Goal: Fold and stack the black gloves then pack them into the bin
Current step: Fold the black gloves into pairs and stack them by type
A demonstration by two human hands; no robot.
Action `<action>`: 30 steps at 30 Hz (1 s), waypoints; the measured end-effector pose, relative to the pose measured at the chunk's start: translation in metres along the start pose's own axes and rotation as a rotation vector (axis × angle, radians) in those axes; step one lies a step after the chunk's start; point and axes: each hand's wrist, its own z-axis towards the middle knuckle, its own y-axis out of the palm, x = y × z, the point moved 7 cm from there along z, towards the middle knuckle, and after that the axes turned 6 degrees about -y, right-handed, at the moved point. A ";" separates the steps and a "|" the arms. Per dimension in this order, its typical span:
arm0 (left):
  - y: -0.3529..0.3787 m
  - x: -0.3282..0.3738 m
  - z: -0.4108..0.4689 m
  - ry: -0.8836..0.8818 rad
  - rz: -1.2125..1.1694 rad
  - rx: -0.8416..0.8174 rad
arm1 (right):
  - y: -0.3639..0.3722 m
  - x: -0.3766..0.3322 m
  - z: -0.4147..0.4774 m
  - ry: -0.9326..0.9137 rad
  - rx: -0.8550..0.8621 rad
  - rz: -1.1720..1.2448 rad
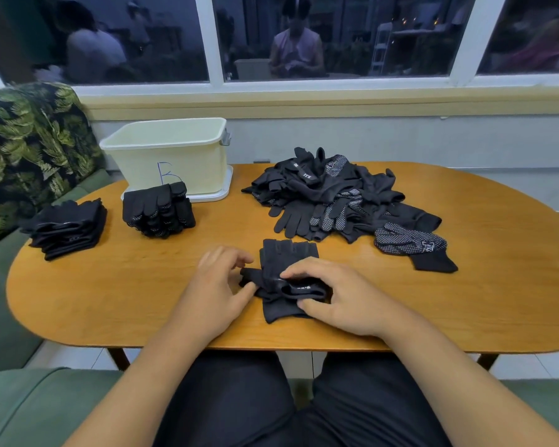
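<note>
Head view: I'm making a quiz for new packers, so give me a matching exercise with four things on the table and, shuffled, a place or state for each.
Things:
1. bin
2. loose glove pile
3. leftmost folded stack
4. half-folded glove

Places or states:
a. heaped unsorted on the right half of the table
b. cream, marked with a blue B
c. between the left hand and right hand
d. neat, near the table's left end

Pairs: 1-b; 2-a; 3-d; 4-c

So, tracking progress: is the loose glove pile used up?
No, a loose pile of gloves lies on the table right of the bin.
</note>
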 end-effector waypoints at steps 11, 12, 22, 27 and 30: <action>-0.007 0.019 -0.017 0.060 -0.067 0.051 | 0.004 0.005 0.004 0.101 0.034 -0.098; -0.002 0.019 -0.018 0.029 -0.063 -0.017 | 0.003 0.005 0.004 0.100 0.044 -0.090; 0.010 0.010 -0.014 -0.088 -0.020 -0.110 | 0.016 -0.009 0.003 -0.001 0.011 -0.216; 0.003 0.011 -0.015 -0.057 -0.072 -0.100 | 0.015 -0.006 0.004 0.022 0.005 -0.130; -0.006 0.019 -0.005 -0.065 -0.107 0.003 | 0.014 -0.002 0.007 0.042 0.012 -0.130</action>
